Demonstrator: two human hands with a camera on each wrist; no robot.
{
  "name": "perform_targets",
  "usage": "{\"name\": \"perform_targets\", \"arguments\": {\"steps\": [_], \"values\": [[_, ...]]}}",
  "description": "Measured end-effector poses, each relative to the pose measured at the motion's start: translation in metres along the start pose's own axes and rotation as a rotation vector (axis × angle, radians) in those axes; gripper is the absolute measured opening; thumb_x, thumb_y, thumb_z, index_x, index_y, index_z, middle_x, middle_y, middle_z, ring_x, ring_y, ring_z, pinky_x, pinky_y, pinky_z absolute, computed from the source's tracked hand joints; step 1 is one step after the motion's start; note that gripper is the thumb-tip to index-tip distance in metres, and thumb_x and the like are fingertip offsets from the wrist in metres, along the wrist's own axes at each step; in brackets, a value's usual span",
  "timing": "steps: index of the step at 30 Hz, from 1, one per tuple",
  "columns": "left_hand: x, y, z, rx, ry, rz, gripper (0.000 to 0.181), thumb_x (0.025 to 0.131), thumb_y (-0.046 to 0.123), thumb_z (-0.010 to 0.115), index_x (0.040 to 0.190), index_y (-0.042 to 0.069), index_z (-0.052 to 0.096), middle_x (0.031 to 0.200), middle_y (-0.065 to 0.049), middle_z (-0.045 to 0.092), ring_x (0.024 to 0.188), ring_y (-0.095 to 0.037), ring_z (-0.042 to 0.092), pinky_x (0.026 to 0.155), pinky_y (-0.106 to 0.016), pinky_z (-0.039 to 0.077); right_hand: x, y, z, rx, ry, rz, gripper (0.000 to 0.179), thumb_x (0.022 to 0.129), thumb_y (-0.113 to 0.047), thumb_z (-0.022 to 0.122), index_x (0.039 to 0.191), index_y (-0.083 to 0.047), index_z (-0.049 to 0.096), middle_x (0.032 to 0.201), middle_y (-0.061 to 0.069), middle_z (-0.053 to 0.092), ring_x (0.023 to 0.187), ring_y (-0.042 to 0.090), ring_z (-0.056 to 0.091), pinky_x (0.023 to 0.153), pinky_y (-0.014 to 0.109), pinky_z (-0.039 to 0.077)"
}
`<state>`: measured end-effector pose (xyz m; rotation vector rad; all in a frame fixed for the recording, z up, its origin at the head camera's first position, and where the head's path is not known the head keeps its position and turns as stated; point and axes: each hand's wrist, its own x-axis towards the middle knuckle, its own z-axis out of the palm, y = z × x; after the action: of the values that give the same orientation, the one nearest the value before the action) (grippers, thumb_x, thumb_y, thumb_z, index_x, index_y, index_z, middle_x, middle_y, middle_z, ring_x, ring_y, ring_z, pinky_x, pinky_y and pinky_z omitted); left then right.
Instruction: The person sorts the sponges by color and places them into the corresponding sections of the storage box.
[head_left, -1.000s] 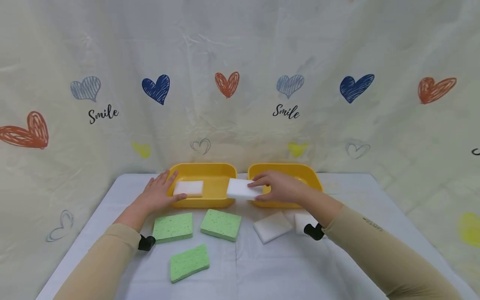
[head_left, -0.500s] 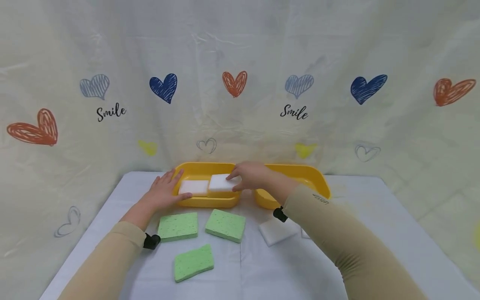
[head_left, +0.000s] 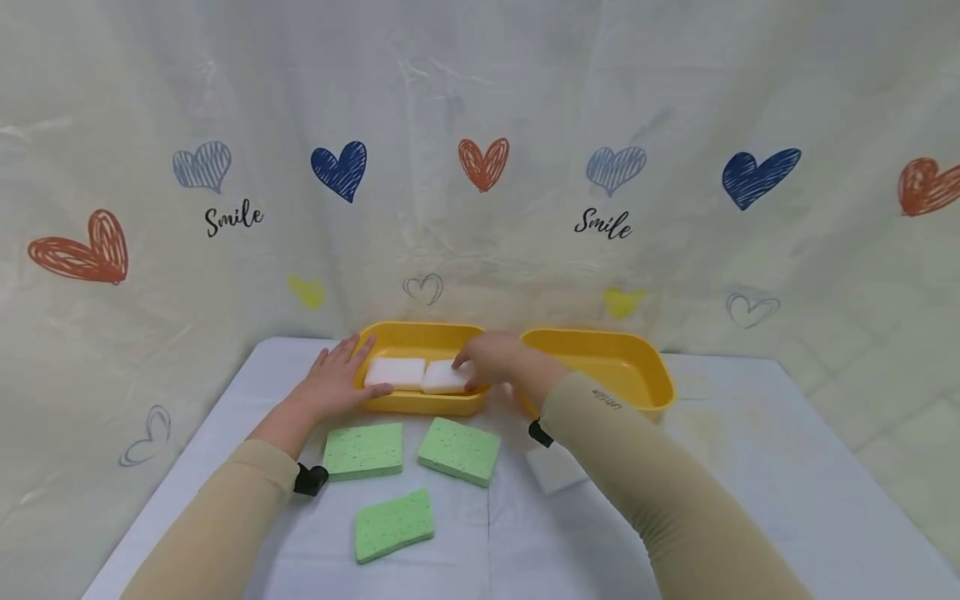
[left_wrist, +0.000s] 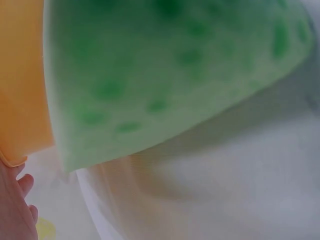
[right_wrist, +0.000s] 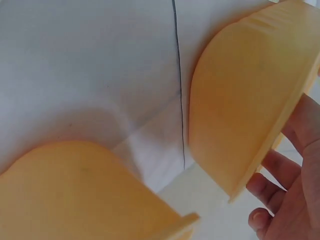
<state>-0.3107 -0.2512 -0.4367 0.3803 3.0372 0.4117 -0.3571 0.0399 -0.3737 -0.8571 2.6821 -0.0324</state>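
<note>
In the head view my left hand [head_left: 330, 385] rests at the left end of the left yellow tray [head_left: 427, 406], fingers spread over its rim and thumb along the front. A white sponge [head_left: 395, 372] lies in that tray beside the thumb. My right hand [head_left: 491, 360] reaches over the tray's right end and pinches a second white sponge [head_left: 444, 377], which sits low in the tray next to the first. In the right wrist view the right fingers [right_wrist: 280, 167] curl by the rim; that sponge is hidden there.
A second yellow tray [head_left: 611, 367] stands to the right, partly behind the right forearm. Three green sponges [head_left: 363, 452] lie in front of the left tray. A white sponge [head_left: 555, 468] lies half under the right sleeve [head_left: 637, 475]. A patterned sheet hangs behind the table.
My right hand has carried the white sponge leftward from between the trays and lowered it into the left tray beside the other. The left hand stays at the tray's rim.
</note>
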Motion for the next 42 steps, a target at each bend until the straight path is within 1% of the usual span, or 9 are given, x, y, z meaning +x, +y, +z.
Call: {"name": "perform_targets", "arguments": {"steps": [5, 9, 12, 16, 20, 27, 31, 37, 42], "values": [[0.000, 0.001, -0.001, 0.021, 0.005, 0.013, 0.109, 0.085, 0.082, 0.043, 0.161, 0.014, 0.001, 0.164, -0.021, 0.004, 0.150, -0.041, 0.006, 0.119, -0.058, 0.000, 0.003, -0.006, 0.002, 0.011, 0.013, 0.040, 0.037, 0.087, -0.034, 0.077, 0.123, -0.032, 0.071, 0.127, -0.008, 0.064, 0.113, 0.022, 0.049, 0.109, 0.042, 0.034], [-0.001, 0.002, -0.003, 0.018, 0.011, 0.016, 0.110, 0.085, 0.082, 0.044, 0.161, 0.014, 0.003, 0.164, -0.022, 0.005, 0.150, -0.041, 0.007, 0.119, -0.059, 0.000, 0.010, -0.008, 0.004, -0.085, 0.009, 0.020, 0.039, 0.088, -0.038, 0.076, 0.126, -0.033, 0.069, 0.129, -0.008, 0.064, 0.111, 0.019, 0.052, 0.109, 0.040, 0.033], [-0.002, 0.001, -0.003, 0.020, 0.014, 0.014, 0.110, 0.085, 0.081, 0.045, 0.161, 0.013, 0.004, 0.164, -0.022, 0.006, 0.149, -0.042, 0.008, 0.119, -0.059, 0.002, 0.015, -0.008, 0.007, -0.120, 0.008, 0.009, 0.043, 0.086, -0.042, 0.076, 0.128, -0.034, 0.068, 0.130, -0.008, 0.063, 0.112, 0.018, 0.053, 0.108, 0.039, 0.033], [0.000, 0.004, -0.001, 0.023, 0.024, 0.025, 0.108, 0.086, 0.079, 0.046, 0.161, 0.013, 0.005, 0.164, -0.023, 0.007, 0.149, -0.043, 0.010, 0.119, -0.060, 0.004, 0.012, -0.004, 0.007, -0.097, 0.021, 0.003, 0.046, 0.085, -0.044, 0.077, 0.129, -0.034, 0.067, 0.131, -0.007, 0.062, 0.116, 0.018, 0.053, 0.108, 0.040, 0.033], [0.001, 0.003, 0.001, 0.025, 0.031, 0.026, 0.104, 0.089, 0.074, 0.050, 0.161, 0.014, 0.005, 0.164, -0.023, 0.008, 0.149, -0.043, 0.010, 0.118, -0.061, 0.003, 0.006, 0.000, 0.008, -0.064, 0.063, -0.013, 0.047, 0.086, -0.046, 0.076, 0.130, -0.035, 0.066, 0.133, -0.007, 0.061, 0.123, 0.018, 0.052, 0.109, 0.042, 0.035], [0.000, 0.001, 0.000, 0.018, 0.025, 0.034, 0.105, 0.088, 0.076, 0.048, 0.161, 0.013, 0.005, 0.164, -0.023, 0.006, 0.148, -0.046, 0.009, 0.118, -0.062, -0.001, -0.009, 0.005, 0.001, -0.018, 0.151, -0.043, 0.051, 0.086, -0.046, 0.075, 0.134, -0.033, 0.064, 0.137, -0.003, 0.059, 0.126, 0.022, 0.051, 0.109, 0.042, 0.040], [-0.002, 0.000, -0.001, 0.024, 0.023, 0.037, 0.104, 0.089, 0.075, 0.047, 0.161, 0.012, 0.005, 0.163, -0.024, 0.006, 0.148, -0.046, 0.009, 0.118, -0.062, -0.001, -0.022, 0.008, -0.002, 0.005, 0.198, -0.072, 0.052, 0.086, -0.044, 0.076, 0.134, -0.030, 0.064, 0.134, -0.002, 0.060, 0.122, 0.023, 0.052, 0.107, 0.042, 0.041], [-0.005, 0.004, -0.003, 0.007, 0.014, 0.038, 0.103, 0.090, 0.074, 0.047, 0.161, 0.012, 0.005, 0.163, -0.025, 0.005, 0.147, -0.047, 0.008, 0.117, -0.062, -0.002, -0.049, 0.016, -0.009, 0.045, 0.274, -0.131, 0.053, 0.084, -0.040, 0.079, 0.132, -0.024, 0.066, 0.132, 0.004, 0.061, 0.122, 0.027, 0.053, 0.107, 0.044, 0.041], [-0.006, 0.006, -0.004, 0.016, 0.014, 0.034, 0.103, 0.090, 0.073, 0.048, 0.160, 0.011, 0.004, 0.163, -0.025, 0.005, 0.147, -0.047, 0.008, 0.117, -0.062, -0.001, -0.073, 0.026, -0.008, 0.022, 0.317, -0.164, 0.053, 0.083, -0.041, 0.080, 0.131, -0.022, 0.068, 0.124, 0.004, 0.064, 0.115, 0.025, 0.056, 0.103, 0.041, 0.045]]}}
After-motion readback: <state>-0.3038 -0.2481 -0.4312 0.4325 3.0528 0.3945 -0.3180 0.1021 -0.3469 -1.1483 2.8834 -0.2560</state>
